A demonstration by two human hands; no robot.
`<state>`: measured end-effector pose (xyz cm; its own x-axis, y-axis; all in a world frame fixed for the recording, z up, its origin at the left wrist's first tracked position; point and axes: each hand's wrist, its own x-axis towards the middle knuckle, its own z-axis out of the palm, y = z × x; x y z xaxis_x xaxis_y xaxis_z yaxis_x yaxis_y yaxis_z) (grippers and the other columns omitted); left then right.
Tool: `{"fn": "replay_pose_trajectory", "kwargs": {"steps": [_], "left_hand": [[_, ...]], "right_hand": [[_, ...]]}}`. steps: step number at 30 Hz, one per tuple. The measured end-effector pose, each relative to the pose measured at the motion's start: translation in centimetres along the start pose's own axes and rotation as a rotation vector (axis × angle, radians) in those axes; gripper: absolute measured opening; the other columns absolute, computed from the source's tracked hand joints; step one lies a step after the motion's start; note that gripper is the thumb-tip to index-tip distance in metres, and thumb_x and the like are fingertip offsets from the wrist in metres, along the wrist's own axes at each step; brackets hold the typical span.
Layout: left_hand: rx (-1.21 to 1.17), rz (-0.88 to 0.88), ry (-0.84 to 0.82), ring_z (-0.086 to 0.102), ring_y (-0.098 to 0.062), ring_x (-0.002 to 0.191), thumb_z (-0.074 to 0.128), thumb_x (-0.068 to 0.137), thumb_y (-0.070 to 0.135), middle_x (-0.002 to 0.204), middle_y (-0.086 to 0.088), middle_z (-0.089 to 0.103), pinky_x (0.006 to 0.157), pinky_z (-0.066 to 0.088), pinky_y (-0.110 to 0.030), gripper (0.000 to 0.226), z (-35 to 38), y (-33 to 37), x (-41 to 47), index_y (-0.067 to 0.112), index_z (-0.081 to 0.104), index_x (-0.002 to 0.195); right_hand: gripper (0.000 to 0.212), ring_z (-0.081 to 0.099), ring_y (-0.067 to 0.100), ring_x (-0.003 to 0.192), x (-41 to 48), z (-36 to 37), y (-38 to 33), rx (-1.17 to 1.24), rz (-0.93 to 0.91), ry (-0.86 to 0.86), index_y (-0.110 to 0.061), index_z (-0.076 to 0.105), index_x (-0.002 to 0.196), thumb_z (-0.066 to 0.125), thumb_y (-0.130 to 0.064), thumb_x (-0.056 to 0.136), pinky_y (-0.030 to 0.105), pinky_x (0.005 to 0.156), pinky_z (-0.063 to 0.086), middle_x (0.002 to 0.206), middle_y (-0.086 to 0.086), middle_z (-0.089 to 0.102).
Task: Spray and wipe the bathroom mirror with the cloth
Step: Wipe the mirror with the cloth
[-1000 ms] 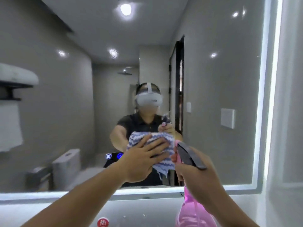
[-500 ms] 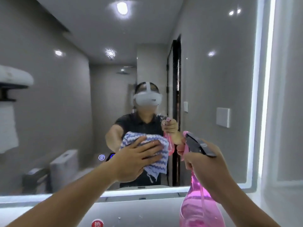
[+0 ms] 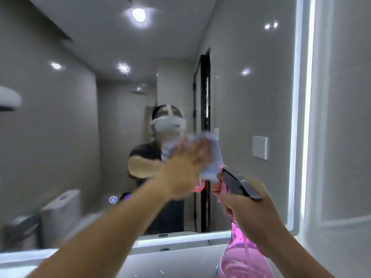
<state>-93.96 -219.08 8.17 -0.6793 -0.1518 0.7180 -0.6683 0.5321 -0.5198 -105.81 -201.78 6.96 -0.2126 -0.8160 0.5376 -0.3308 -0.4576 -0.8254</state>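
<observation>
One cloth [image 3: 208, 155] under left hand [image 3: 186, 169] (blurred), against mirror [image 3: 251, 97].

Grey walls [image 3: 345, 117] close in this bathroom, with a raised panel moulding on the right one. A bright white light strip [image 3: 308, 117] runs down the right side and along the bottom edge of the glass. In the reflection, round ceiling spotlights [image 3: 139, 14] glare on a pale ceiling, a shower head [image 3: 138, 90] hangs at the back, and a dark doorway [image 3: 204, 137] stands open. A white switch plate [image 3: 260, 147] sits on the reflected wall. A white toilet cistern [image 3: 62, 209] shows low on the left, blurred, and a glowing blue touch icon [image 3: 113, 199] shows nearby.
</observation>
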Motion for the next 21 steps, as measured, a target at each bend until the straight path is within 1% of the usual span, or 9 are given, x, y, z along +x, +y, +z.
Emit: {"fn": "replay_pose_trajectory", "kwargs": {"steps": [2, 3, 5, 8, 12, 15, 18, 20, 21], "left_hand": [[0.034, 0.265, -0.217, 0.033, -0.01, 0.138, 0.059, 0.076, 0.045, 0.143, 0.014, 0.046, 0.119, 0.0, -0.038, 0.053, 1.2, 4.2, -4.9, 0.038, 0.053, 0.128], [0.075, 0.38, -0.279, 0.04, -0.009, 0.134, 0.063, 0.073, 0.047, 0.14, 0.017, 0.049, 0.12, 0.005, -0.041, 0.054, 1.0, 4.4, -6.3, 0.04, 0.055, 0.126], [0.137, 0.419, -0.325, 0.031, -0.009, 0.139, 0.053, 0.083, 0.038, 0.148, 0.016, 0.036, 0.119, -0.009, -0.037, 0.054, 0.4, 1.8, -5.9, 0.038, 0.044, 0.136], [0.091, 0.046, 0.018, 0.006, -0.016, 0.145, 0.043, 0.088, 0.023, 0.156, 0.001, 0.021, 0.114, -0.019, -0.027, 0.062, -1.8, -3.9, 0.2, 0.027, 0.026, 0.147], [0.091, -0.258, 0.076, -0.02, -0.01, 0.139, 0.022, 0.093, 0.03, 0.16, -0.003, -0.001, 0.108, -0.027, -0.028, 0.06, -3.5, -6.4, 4.7, 0.023, 0.002, 0.149], [0.112, -0.068, 0.034, -0.007, -0.02, 0.144, 0.023, 0.086, 0.026, 0.158, -0.005, 0.012, 0.116, -0.017, -0.037, 0.064, 0.1, -0.6, -0.3, 0.021, 0.019, 0.15], [0.154, 0.272, -0.24, 0.014, -0.018, 0.145, 0.041, 0.082, 0.031, 0.156, 0.002, 0.018, 0.118, 0.006, -0.053, 0.067, 3.1, 4.2, -8.3, 0.026, 0.028, 0.147], [0.23, 0.419, -0.393, 0.025, -0.014, 0.142, 0.052, 0.078, 0.039, 0.153, 0.005, 0.032, 0.114, 0.007, -0.045, 0.068, 2.6, 3.6, -9.9, 0.029, 0.037, 0.143], [0.28, 0.445, -0.371, 0.027, -0.013, 0.141, 0.051, 0.079, 0.041, 0.151, 0.007, 0.036, 0.114, 0.003, -0.043, 0.064, 2.0, 2.5, -9.1, 0.03, 0.04, 0.141]], "right_hand": [[0.021, 0.037, 0.003, 0.035, -0.4, -0.3, 0.2, 0.001, -0.006, 0.012, -0.013, 0.056, 0.055, 0.056, 0.004, 0.068, 0.01, 0.035, 0.032, 0.044, -0.004, 0.048], [0.018, 0.038, 0.003, 0.035, -0.5, -0.6, 0.3, -0.02, -0.005, 0.019, -0.008, 0.058, 0.06, 0.055, 0.007, 0.07, 0.01, 0.035, 0.033, 0.047, 0.001, 0.048], [0.01, 0.038, 0.006, 0.038, -0.8, -1.4, 0.4, -0.025, 0.024, 0.033, 0.004, 0.059, 0.071, 0.054, 0.011, 0.068, 0.012, 0.035, 0.033, 0.056, 0.02, 0.051], [0.012, 0.043, 0.014, 0.048, -1.0, -2.0, 0.8, -0.052, 0.05, 0.054, 0.004, 0.061, 0.078, 0.055, 0.01, 0.069, 0.02, 0.042, 0.035, 0.081, 0.032, 0.062], [0.017, 0.045, 0.018, 0.053, -1.2, -2.1, 1.3, -0.084, 0.04, 0.092, -0.003, 0.064, 0.08, 0.055, 0.008, 0.072, 0.019, 0.044, 0.036, 0.084, 0.027, 0.067], [0.017, 0.044, 0.012, 0.048, -1.5, -1.9, 1.1, -0.027, 0.067, 0.095, -0.005, 0.065, 0.076, 0.057, 0.007, 0.068, 0.02, 0.041, 0.036, 0.082, 0.028, 0.065], [0.021, 0.046, 0.004, 0.041, -1.8, -1.4, 0.7, 0.015, 0.062, 0.055, -0.001, 0.066, 0.081, 0.061, -0.009, 0.062, 0.012, 0.04, 0.037, 0.081, 0.028, 0.067], [0.038, 0.049, -0.002, 0.04, -2.1, -1.0, 0.6, -0.002, 0.033, 0.049, 0.004, 0.064, 0.086, 0.054, -0.014, 0.055, 0.006, 0.039, 0.036, 0.084, 0.029, 0.067], [0.039, 0.048, -0.002, 0.039, -2.3, -0.9, 0.5, -0.004, 0.034, 0.045, 0.006, 0.064, 0.084, 0.051, -0.012, 0.052, 0.005, 0.037, 0.036, 0.083, 0.029, 0.067]]}}
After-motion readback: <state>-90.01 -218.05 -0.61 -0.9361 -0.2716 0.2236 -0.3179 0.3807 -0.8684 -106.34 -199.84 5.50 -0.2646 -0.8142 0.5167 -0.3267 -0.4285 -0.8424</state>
